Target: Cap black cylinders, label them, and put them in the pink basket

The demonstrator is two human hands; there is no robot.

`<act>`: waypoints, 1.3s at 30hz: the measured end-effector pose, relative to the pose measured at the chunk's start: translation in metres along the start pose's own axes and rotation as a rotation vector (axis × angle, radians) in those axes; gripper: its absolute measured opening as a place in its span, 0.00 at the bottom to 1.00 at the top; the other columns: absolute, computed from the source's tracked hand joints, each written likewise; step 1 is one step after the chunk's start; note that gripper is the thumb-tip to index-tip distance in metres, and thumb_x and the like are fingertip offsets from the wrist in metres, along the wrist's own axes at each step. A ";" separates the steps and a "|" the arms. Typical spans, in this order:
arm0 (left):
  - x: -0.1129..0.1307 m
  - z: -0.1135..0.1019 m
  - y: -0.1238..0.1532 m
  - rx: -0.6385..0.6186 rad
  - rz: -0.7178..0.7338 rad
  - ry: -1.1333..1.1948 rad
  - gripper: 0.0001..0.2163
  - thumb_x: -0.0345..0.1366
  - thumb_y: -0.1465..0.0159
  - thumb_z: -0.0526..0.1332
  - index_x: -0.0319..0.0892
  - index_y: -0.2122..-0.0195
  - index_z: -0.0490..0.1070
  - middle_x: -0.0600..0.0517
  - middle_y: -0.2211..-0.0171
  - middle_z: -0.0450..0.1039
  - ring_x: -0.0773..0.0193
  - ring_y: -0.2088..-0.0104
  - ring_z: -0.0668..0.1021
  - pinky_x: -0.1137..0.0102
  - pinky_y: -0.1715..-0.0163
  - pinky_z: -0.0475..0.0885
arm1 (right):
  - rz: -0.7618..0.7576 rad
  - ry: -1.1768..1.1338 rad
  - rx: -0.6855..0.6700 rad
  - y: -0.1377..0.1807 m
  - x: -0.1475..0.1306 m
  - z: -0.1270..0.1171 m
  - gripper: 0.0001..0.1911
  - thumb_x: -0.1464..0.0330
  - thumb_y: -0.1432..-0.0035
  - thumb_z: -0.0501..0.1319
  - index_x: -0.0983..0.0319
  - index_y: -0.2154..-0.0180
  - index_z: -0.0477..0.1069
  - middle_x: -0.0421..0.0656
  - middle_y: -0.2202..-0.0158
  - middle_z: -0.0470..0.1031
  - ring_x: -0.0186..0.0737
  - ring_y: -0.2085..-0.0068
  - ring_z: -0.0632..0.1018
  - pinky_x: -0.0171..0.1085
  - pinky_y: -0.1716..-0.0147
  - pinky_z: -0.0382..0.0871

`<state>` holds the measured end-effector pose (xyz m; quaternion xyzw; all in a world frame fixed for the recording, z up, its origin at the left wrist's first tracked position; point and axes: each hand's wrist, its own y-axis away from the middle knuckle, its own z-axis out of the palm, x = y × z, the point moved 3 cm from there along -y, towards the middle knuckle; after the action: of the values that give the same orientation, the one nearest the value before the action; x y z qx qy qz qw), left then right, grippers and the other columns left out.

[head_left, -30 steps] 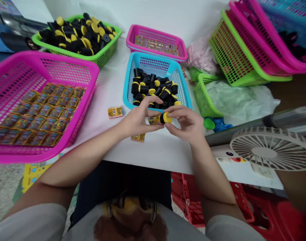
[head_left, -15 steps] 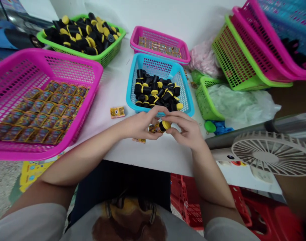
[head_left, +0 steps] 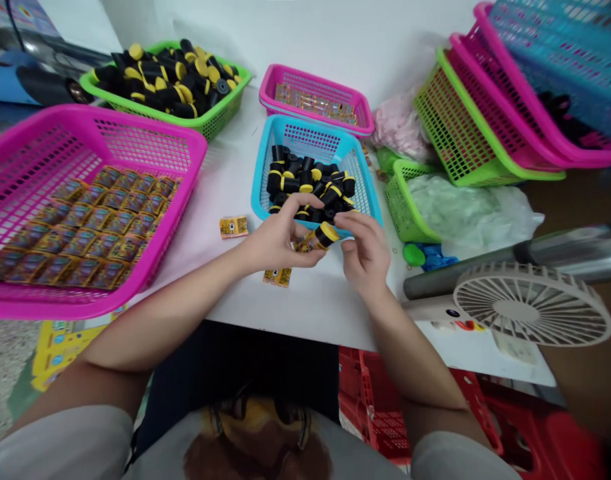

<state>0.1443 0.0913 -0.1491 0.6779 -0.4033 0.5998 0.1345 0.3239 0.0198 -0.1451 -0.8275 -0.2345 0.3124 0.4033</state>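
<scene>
My left hand (head_left: pixel 278 239) is closed around a small black cylinder with a yellow cap (head_left: pixel 324 235) and a printed sticker wrapped at its base. My right hand (head_left: pixel 365 250) sits just to the right of the cap, fingers curled and loosely apart, fingertips near or touching it. Both hands hover over the white table (head_left: pixel 225 180), right in front of a blue basket (head_left: pixel 358 167) filled with more black-and-yellow cylinders. Two loose yellow stickers lie on the table, one (head_left: pixel 233 227) to the left and one (head_left: pixel 277 276) under my left hand.
A large pink basket (head_left: pixel 150 127) at left holds rows of stickers. A green basket (head_left: pixel 210 117) of cylinders and a small pink basket (head_left: pixel 310 113) stand behind. Tilted stacked baskets (head_left: pixel 485 133), a small green basket with plastic bags (head_left: pixel 400 200) and a fan (head_left: pixel 530 312) are at right.
My right hand has loosened from the yellow cap and slid slightly right and down. The cylinder now tilts up in my left hand. The view shifted a little.
</scene>
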 end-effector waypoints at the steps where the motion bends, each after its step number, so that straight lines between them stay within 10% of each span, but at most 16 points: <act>1: -0.002 -0.001 -0.001 0.029 -0.010 -0.008 0.34 0.42 0.41 0.70 0.47 0.38 0.56 0.61 0.77 0.70 0.65 0.77 0.79 0.72 0.75 0.71 | -0.020 0.031 -0.004 0.001 -0.002 0.002 0.19 0.53 0.28 0.55 0.51 0.42 0.74 0.48 0.49 0.81 0.49 0.47 0.82 0.51 0.47 0.79; 8: -0.004 0.002 -0.003 0.031 -0.102 0.252 0.37 0.45 0.41 0.72 0.46 0.38 0.51 0.59 0.74 0.76 0.61 0.72 0.84 0.70 0.71 0.76 | -0.130 0.074 -0.087 0.005 -0.013 0.016 0.40 0.53 0.43 0.72 0.53 0.33 0.62 0.51 0.47 0.79 0.53 0.46 0.81 0.53 0.48 0.80; 21: -0.003 0.029 0.004 -0.241 -0.215 0.505 0.29 0.32 0.41 0.66 0.46 0.45 0.49 0.63 0.73 0.73 0.67 0.72 0.81 0.74 0.71 0.72 | -0.236 0.124 -0.025 0.012 -0.033 0.026 0.36 0.68 0.41 0.65 0.54 0.33 0.59 0.51 0.48 0.78 0.52 0.47 0.81 0.54 0.52 0.81; 32: -0.016 0.020 0.004 0.196 0.006 0.019 0.30 0.29 0.47 0.63 0.45 0.46 0.50 0.62 0.71 0.58 0.71 0.76 0.68 0.73 0.75 0.62 | -0.400 0.317 -0.074 0.022 -0.023 0.036 0.28 0.65 0.35 0.66 0.61 0.36 0.65 0.50 0.50 0.78 0.50 0.48 0.78 0.57 0.36 0.69; 39: 0.002 0.022 0.005 -0.161 0.103 0.271 0.31 0.29 0.44 0.67 0.48 0.47 0.49 0.65 0.75 0.59 0.72 0.80 0.67 0.77 0.79 0.59 | -0.497 0.242 0.001 0.022 -0.026 0.021 0.20 0.68 0.32 0.63 0.54 0.40 0.70 0.44 0.49 0.78 0.45 0.48 0.78 0.53 0.38 0.73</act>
<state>0.1561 0.0725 -0.1542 0.5563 -0.4626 0.6574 0.2107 0.2935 0.0014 -0.1650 -0.7758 -0.3802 0.1028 0.4929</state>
